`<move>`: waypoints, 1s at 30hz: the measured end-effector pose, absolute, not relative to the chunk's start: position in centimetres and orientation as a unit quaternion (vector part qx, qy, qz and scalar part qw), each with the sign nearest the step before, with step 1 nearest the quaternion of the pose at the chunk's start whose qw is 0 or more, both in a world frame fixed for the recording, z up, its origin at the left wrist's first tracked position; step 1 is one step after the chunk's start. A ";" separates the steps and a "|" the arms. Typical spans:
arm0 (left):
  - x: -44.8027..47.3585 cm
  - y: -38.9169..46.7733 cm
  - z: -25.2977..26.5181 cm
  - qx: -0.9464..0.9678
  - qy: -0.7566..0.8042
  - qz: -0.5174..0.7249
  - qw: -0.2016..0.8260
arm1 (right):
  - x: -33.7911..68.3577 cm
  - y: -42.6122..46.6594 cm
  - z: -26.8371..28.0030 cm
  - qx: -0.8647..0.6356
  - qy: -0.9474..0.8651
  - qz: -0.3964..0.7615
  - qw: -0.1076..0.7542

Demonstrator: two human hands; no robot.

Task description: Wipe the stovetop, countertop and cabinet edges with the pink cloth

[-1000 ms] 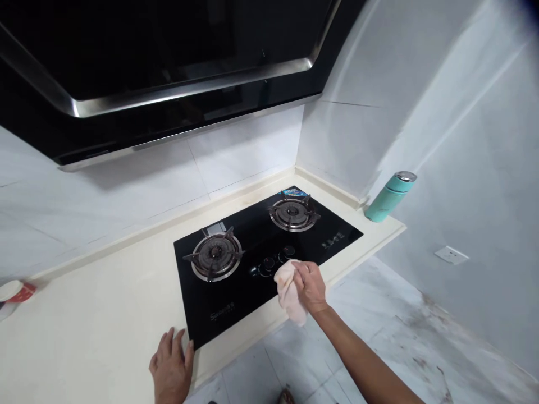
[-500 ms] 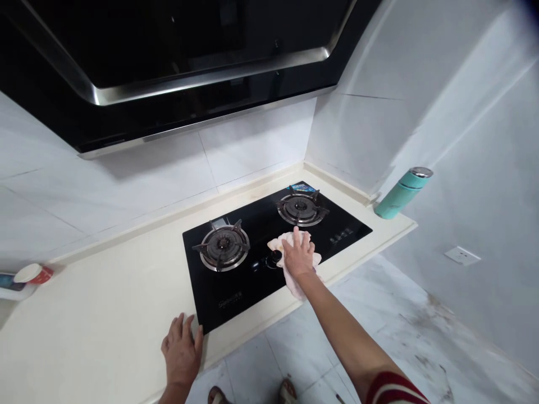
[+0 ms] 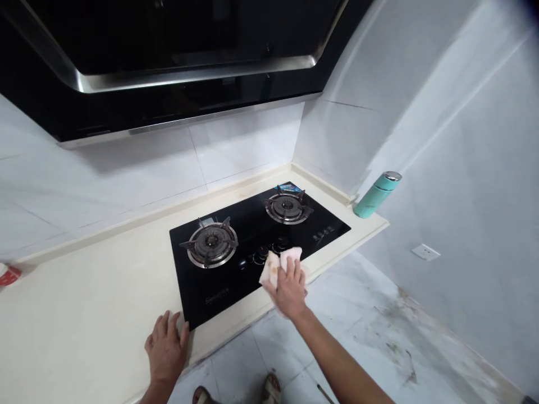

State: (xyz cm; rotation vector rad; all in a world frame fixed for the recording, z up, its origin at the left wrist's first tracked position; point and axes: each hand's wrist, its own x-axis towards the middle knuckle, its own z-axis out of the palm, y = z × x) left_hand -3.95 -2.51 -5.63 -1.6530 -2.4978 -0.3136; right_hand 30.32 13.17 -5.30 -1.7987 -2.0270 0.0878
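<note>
The turquoise flask (image 3: 376,196) stands near the worktop (image 3: 105,292)'s right end, silver cap on, its contents hidden; a red-and-white container (image 3: 9,275), by the worktop's back edge, is cut off at the left, its inside unseen; the pink cloth (image 3: 270,268) lies at the front edge of the hob (image 3: 248,224), near the knobs (image 3: 261,255); the right hand (image 3: 290,289) partly hides it, fingers laid over it, whether clenched I cannot tell; the left hand (image 3: 167,345), fingers loosely spread, rests by the hob's front left corner.
</note>
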 end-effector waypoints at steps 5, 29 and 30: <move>-3.9 -2.2 -5.2 -0.543 -0.832 -0.108 0.047 | 31.0 12.0 -6.6 -0.611 -0.762 0.062 0.203; -2.2 -1.2 -4.7 -0.570 -0.812 -0.121 0.030 | 39.6 19.4 -5.8 -0.711 -0.688 0.121 0.079; -2.2 -1.2 -4.9 -0.570 -0.811 -0.128 0.030 | 39.9 19.5 -6.0 -0.705 -0.694 0.126 0.077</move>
